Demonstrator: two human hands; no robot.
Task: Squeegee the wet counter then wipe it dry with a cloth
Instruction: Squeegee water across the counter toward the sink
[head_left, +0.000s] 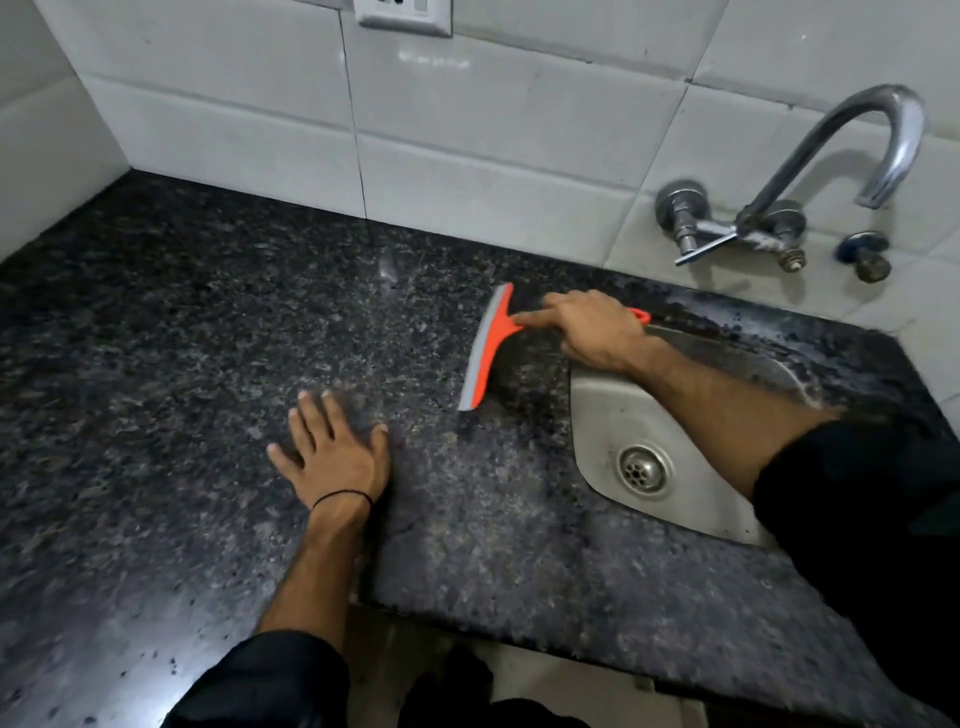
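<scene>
An orange squeegee (491, 343) with a grey rubber blade lies with its blade on the dark speckled granite counter (182, 338), just left of the sink. My right hand (592, 330) grips its handle, index finger stretched along the neck. My left hand (332, 447) rests flat on the counter, fingers spread, below and left of the blade; a thin black band circles its wrist. No cloth is in view.
A steel sink (613, 415) with a round drain (643, 470) is set into the counter at the right. A chrome tap (831, 156) juts from the white tiled wall above it. A wall socket (405, 15) sits at the top. The counter's front edge runs near my body.
</scene>
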